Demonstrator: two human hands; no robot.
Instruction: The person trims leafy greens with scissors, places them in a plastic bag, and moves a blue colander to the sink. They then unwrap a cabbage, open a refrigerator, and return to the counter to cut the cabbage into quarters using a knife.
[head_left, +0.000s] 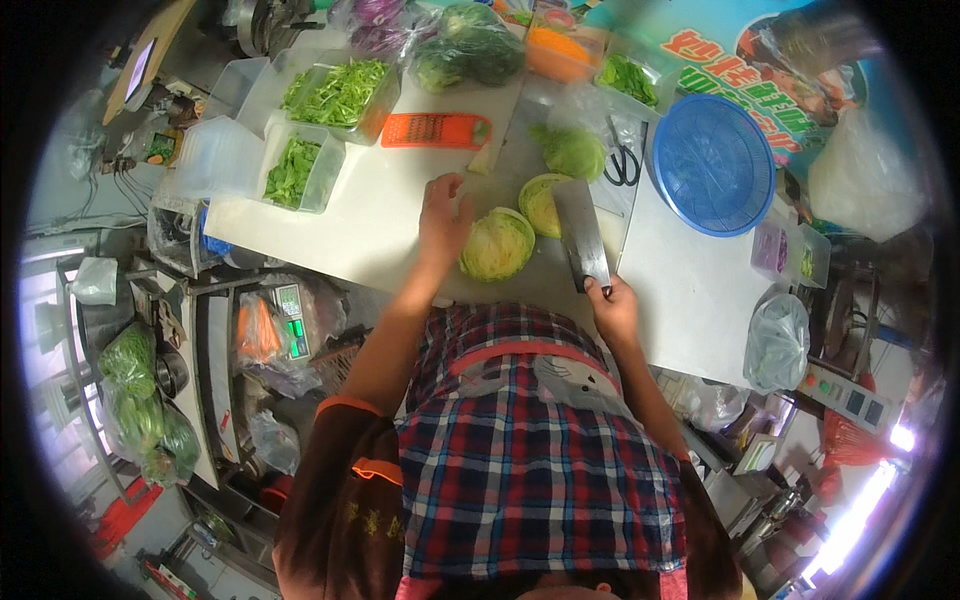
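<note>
My right hand (615, 304) grips the handle of a cleaver (581, 229), whose broad steel blade points away from me. The blade overlaps the right side of a cut cabbage half (541, 204) lying face up. Nearer to me lies another cabbage half (496, 246), its pale cut face also upward. Just left of it hovers my left hand (446, 214), fingers loosely curled and apart, holding nothing. Beyond the halves sits a green cabbage piece (574, 152), with black-handled scissors (622, 161) to its right.
An orange grater (435, 131) lies at the back. Plastic tubs of cut greens (341, 94) and leaves (292, 171) stand left, a tub of orange shreds (564, 52) behind. A blue colander (714, 165) and a tied plastic bag (778, 341) are right. Bagged green vegetables (469, 49) rest behind.
</note>
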